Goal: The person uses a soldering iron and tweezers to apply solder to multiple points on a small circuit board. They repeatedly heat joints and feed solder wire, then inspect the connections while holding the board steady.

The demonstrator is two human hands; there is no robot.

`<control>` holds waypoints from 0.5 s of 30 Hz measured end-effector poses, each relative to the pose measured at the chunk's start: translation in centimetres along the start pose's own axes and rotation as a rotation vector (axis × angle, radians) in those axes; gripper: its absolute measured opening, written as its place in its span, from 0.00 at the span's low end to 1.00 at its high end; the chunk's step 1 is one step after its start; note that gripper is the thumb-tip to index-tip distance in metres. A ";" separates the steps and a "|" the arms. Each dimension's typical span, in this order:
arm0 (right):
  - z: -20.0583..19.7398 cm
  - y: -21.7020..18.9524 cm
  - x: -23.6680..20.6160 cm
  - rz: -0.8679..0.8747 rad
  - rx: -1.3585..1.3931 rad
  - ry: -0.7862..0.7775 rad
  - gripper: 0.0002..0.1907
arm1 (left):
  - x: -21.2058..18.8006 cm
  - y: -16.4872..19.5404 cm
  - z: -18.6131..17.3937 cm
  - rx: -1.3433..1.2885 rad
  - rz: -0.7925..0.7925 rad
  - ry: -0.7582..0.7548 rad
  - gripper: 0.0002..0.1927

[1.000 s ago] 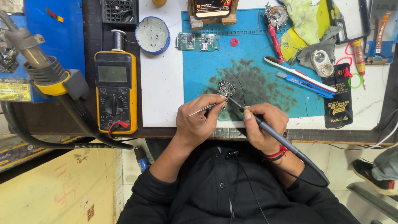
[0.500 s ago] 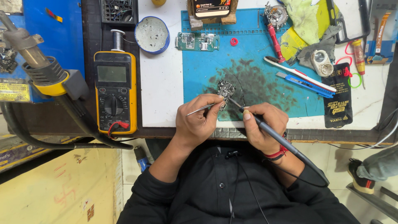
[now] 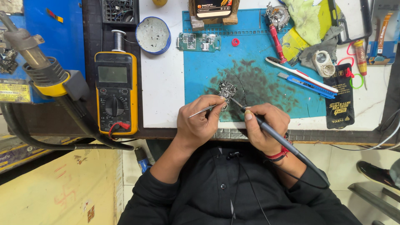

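Note:
A small circuit board (image 3: pixel 227 89) lies on the stained blue mat (image 3: pixel 258 54) near the bench's front edge. My left hand (image 3: pixel 198 123) pinches thin metal tweezers (image 3: pixel 204 110), their tips at the board's lower edge. My right hand (image 3: pixel 264 127) grips a black soldering iron (image 3: pixel 271 133) like a pen, its tip touching the board from the right. A thin wire curves from the board across the mat.
A yellow multimeter (image 3: pixel 116 91) stands left of the mat, with a hot-air gun (image 3: pixel 37 66) beside it. A round tin (image 3: pixel 153 34), a green circuit board (image 3: pixel 198 42), a red-handled tool (image 3: pixel 276 43), a toothbrush (image 3: pixel 302 75), a blue knife (image 3: pixel 306 84) and cloths (image 3: pixel 308 25) surround the work.
Nothing has visibly changed at the bench; both hands stay at the small board. A shoe at the right edge has shifted slightly.

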State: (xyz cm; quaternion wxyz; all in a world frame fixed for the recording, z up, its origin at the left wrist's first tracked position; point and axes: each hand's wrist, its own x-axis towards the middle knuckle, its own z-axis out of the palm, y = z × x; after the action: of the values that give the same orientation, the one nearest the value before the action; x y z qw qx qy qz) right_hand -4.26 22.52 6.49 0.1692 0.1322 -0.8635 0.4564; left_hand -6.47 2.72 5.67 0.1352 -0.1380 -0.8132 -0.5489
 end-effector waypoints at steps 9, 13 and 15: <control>-0.1 0.1 0.0 -0.014 -0.006 -0.010 0.05 | 0.0 0.0 0.0 -0.006 0.006 0.000 0.08; -0.1 0.0 0.0 -0.005 0.000 -0.006 0.05 | 0.0 0.0 0.0 0.004 0.014 0.002 0.08; -0.1 0.0 0.1 -0.010 -0.004 -0.021 0.04 | 0.0 0.0 0.0 -0.001 0.013 0.003 0.08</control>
State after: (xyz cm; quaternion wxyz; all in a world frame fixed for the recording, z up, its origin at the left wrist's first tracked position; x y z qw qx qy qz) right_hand -4.28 22.62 6.62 0.1625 0.1410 -0.8656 0.4522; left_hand -6.49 2.68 5.66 0.1399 -0.1427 -0.8119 -0.5485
